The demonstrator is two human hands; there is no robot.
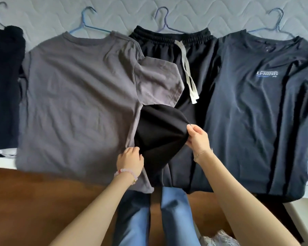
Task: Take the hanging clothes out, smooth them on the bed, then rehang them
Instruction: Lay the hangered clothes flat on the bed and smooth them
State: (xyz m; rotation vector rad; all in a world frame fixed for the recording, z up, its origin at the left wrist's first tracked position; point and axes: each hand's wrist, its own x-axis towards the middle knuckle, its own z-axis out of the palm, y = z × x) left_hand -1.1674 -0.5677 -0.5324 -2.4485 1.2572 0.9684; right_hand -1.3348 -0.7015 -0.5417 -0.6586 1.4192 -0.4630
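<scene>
Black drawstring shorts (199, 71) lie in the middle of the bed on a blue hanger (163, 16), with a grey cord (187, 68) trailing down. A folded-up part of their black leg (160, 128) is lifted between my hands. My right hand (198, 139) pinches its right edge. My left hand (130, 159) grips its lower left edge. A grey T-shirt (75, 103) on a blue hanger (85, 22) lies to the left, its sleeve overlapping the shorts. A navy T-shirt (256, 112) with a chest logo lies to the right on its hanger (277, 23).
A dark garment (4, 86) on a hanger lies at the far left. The quilted grey mattress (203, 11) shows behind the clothes. A brown wooden floor (34, 201) runs along the bed's near edge, where my jeans-clad legs (167, 219) stand. Pale fabric (219, 239) lies at the bottom.
</scene>
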